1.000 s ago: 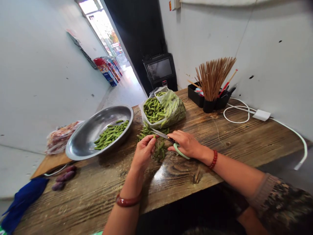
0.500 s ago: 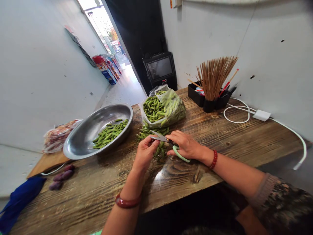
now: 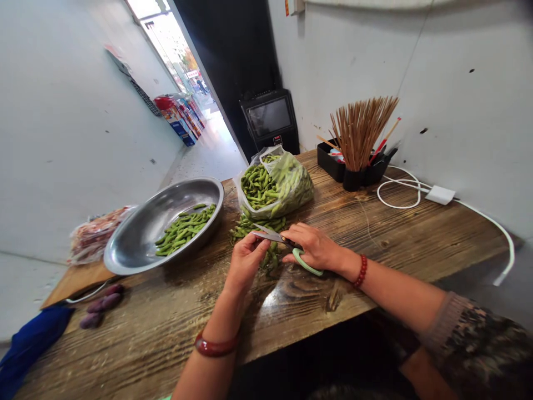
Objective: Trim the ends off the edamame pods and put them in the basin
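Note:
Green-handled scissors (image 3: 307, 262) are in my right hand (image 3: 314, 247), their blades slightly apart and pointing left. My left hand (image 3: 245, 258) is closed in a pinch right at the blade tips; what lies between its fingers is hidden. Behind and below the blades is a loose pile of green soybean pods (image 3: 239, 229), partly covered by my hands. A clear plastic bag (image 3: 306, 186) full of the same pods stands just beyond the pile. To the left, a wide metal basin (image 3: 137, 239) holds more pods (image 3: 187, 229) on its right side.
Wooden skewers (image 3: 362, 133) stand in a black holder (image 3: 353, 180) at the back right, near a white cable (image 3: 487, 214). Several purple oval things (image 3: 100, 304) lie at the left, by a blue cloth (image 3: 35, 344). A plastic-wrapped bundle (image 3: 97, 233) sits behind the basin.
The whole view has shifted slightly to the left. Both hands and the scissors keep nearly the same pose, with the blades still at my left fingertips.

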Demonstrator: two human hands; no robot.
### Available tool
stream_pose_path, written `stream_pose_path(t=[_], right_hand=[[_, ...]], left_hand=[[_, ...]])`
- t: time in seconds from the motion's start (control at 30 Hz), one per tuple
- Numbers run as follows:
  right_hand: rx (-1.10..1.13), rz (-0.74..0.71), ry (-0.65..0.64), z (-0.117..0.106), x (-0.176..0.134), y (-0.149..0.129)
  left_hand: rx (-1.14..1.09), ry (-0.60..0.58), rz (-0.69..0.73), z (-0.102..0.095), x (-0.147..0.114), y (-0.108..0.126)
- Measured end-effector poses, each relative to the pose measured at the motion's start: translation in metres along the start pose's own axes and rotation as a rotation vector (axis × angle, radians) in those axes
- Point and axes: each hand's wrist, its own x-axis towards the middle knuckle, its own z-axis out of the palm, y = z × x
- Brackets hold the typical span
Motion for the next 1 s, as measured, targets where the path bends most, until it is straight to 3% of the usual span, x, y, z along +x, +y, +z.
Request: stream_pose_path(t=[0.23,0.4,0.67,1.0], right_hand=[[-0.012,0.048,0.011,0.001,0.0,0.0],[-0.019,0.103,0.083,0.0,0.0,0.004],[0.006,0.056,0.06,-0.001,0.002,0.001],[0.015,0.037,0.057,-0.002,0.002,0.0]], left_hand=[[-0.088,0.055,-0.036,-0.002,0.002,-0.003],[-0.292,0.119,-0.086,-0.005,0.005,0.0],[-0.467,0.101,-0.119,-0.01,0.007,0.0],[-0.47,0.058,-0.136,-0.006,0.005,0.001]])
